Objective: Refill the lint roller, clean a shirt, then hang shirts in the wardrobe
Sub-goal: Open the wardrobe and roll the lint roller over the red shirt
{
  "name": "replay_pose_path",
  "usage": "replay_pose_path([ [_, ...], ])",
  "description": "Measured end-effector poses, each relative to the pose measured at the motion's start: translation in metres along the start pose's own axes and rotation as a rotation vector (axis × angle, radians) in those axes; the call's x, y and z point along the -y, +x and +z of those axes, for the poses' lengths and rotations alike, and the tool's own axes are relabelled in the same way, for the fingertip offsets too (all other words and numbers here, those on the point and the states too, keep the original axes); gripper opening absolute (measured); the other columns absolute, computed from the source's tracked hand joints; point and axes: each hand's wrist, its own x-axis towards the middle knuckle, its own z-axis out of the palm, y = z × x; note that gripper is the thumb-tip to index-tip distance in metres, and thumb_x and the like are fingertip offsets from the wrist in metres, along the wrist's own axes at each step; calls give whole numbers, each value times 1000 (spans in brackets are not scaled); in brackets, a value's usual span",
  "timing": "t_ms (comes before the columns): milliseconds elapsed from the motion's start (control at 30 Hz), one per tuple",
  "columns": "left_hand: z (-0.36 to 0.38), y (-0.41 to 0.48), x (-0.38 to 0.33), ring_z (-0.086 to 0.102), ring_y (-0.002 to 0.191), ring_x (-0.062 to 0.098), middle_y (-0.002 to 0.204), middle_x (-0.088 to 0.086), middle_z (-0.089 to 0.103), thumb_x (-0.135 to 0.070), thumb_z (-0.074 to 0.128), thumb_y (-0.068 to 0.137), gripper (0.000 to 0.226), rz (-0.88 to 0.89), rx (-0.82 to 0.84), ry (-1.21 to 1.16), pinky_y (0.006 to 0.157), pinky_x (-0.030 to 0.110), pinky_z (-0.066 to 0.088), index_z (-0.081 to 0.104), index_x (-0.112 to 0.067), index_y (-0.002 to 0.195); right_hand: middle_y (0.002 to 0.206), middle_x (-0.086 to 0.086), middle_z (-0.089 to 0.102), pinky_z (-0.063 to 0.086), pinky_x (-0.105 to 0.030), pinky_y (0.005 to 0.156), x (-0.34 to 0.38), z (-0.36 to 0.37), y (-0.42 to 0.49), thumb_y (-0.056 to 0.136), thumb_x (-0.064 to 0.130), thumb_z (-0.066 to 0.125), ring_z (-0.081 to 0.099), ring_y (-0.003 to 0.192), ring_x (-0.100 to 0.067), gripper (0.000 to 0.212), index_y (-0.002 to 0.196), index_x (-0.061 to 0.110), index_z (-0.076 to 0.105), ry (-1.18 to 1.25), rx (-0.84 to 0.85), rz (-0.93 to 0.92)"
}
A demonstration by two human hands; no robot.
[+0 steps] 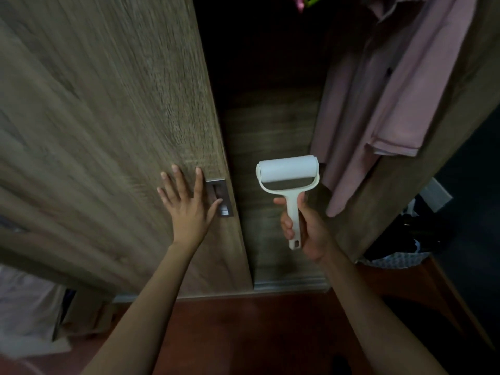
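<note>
My right hand [303, 226] grips the handle of a white lint roller [288, 173], held upright in front of the wardrobe's dark opening. My left hand [189, 201] lies flat with spread fingers on the wooden sliding door [108, 117], its thumb at the recessed metal handle [220, 197]. A pink shirt [378, 104] hangs inside the wardrobe at the right, just beyond the roller. A green hanger tip [313, 0] shows at the top edge.
The wardrobe interior [270, 131] is dark with a wooden floor panel. A basket of dark clothes [400, 247] stands low at the right on a wooden stand. White fabric [24, 307] lies at the lower left. The floor [243, 334] is reddish-brown.
</note>
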Motion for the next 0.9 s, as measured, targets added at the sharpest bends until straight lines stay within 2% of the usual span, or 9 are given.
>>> replay_pose_path([
  [167, -14, -2, 43, 4, 141, 54, 155, 31, 5, -57, 62, 85, 102, -35, 28, 24, 109, 70, 13, -6, -27, 154, 52, 1, 48, 38, -19, 42, -15, 32, 11, 61, 69, 72, 43, 43, -9, 70, 100, 12, 69, 27, 43, 11],
  [400, -27, -5, 89, -2, 144, 51, 157, 28, 0, -62, 56, 84, 99, -75, 85, 40, 110, 70, 15, -6, -28, 154, 51, 1, 45, 37, -18, 42, -20, 59, 25, 58, 69, 75, 41, 43, -8, 75, 101, 8, 66, 2, 105, 42],
  [733, -42, -5, 118, -4, 145, 47, 158, 23, -4, -65, 49, 84, 96, -88, 92, 87, 111, 68, 17, -7, -29, 154, 52, 1, 45, 37, -18, 42, -18, 78, 39, 62, 67, 73, 40, 43, -8, 67, 98, 11, 68, -45, 195, 55],
  [900, -50, -7, 127, -6, 146, 47, 159, 23, -6, -60, 57, 84, 100, -121, 116, 96, 113, 66, 18, -8, -30, 154, 52, 0, 45, 37, -19, 42, -16, 85, 44, 64, 66, 73, 41, 43, -8, 68, 100, 9, 66, -42, 226, 57],
])
